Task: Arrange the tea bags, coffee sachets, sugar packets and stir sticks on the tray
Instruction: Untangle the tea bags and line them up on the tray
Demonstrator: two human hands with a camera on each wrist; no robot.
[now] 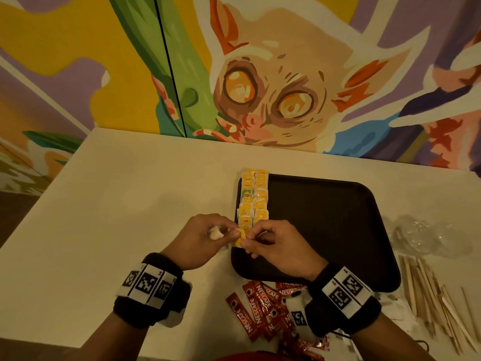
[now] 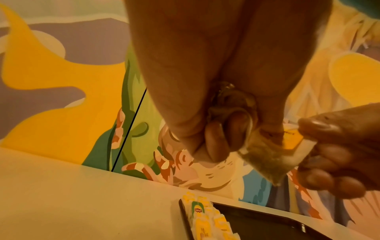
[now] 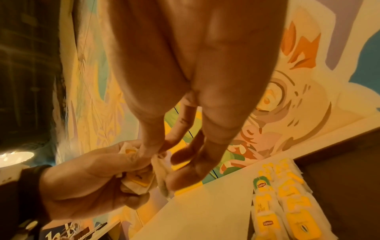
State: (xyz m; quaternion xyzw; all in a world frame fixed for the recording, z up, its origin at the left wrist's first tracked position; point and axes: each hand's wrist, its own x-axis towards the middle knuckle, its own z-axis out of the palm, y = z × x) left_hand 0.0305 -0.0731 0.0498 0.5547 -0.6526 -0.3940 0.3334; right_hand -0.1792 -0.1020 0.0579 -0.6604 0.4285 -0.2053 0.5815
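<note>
**Over the tray's near-left corner: a tea bag held between both hands**

Over the near-left corner of the black tray (image 1: 325,230), in the head view, the left hand (image 1: 205,239) and right hand (image 1: 276,244) meet on 1 tea bag (image 1: 240,239), each pinching it by fingertips. The left hand also keeps a pale wad curled in its palm, probably more bags. On the tray, 2 columns of tea bags (image 1: 253,198) run along the left rim toward 12 o'clock; the rest of the tray, toward 3 o'clock, lies bare. Coffee sachets (image 1: 263,306) lie on the table at 6 o'clock, stir sticks (image 1: 432,295) at 4 o'clock beside clear plastic wrapping (image 1: 429,235).

From the left wrist, the tea bag (image 2: 267,155) shows as thin, limp paper with loose leaf inside and a yellow tag (image 2: 292,139) at 1 corner. It looks very light and easy to tear, so the sealed edge or the tag is the safest hold. The right hand's fingers (image 2: 333,154) pinch that end.

From the right wrist, the right hand (image 3: 180,162) nips the bag (image 3: 162,170) narrowly with thumb and forefinger, while the left hand (image 3: 92,183) holds crumpled bags; their count is unclear. The laid columns (image 3: 287,203) sit close to the rim, so the free slot seems to be at their near end.
</note>
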